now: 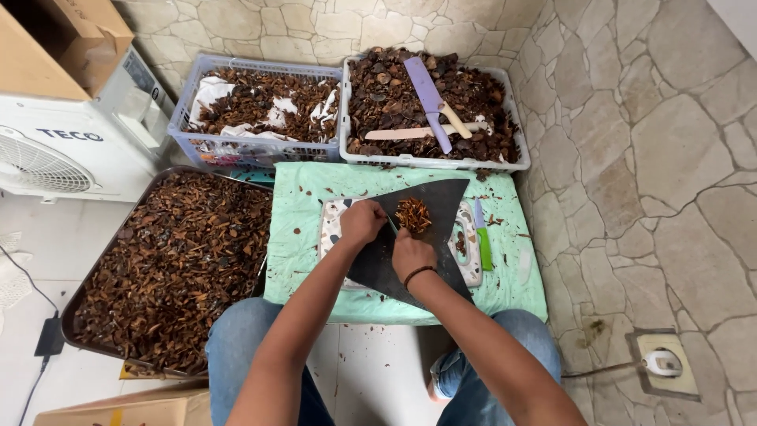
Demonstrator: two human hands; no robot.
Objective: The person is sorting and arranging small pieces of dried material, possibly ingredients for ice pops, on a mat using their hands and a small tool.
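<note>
My left hand (363,223) is curled into a fist at the left edge of a dark sheet (434,201). A thin teal tool (392,227) sticks out of the fist toward a small pile of orange-brown chopped pieces (413,214). My right hand (412,254), with a dark bracelet on the wrist, rests knuckles-up on the sheet just below the pile. Its fingers are curled under, and what they hold is hidden. The sheet lies over a patterned cutting board (471,264) on a low table with a green cover (512,284).
A green-handled knife (482,246) lies at the board's right edge. Behind the table are two plastic crates of brown dried pieces: a blue one (185,118) and a white one (516,162) with a purple cleaver (426,91) on top. A large dark tray (72,308) of pieces sits at left, near a white fan unit (71,150).
</note>
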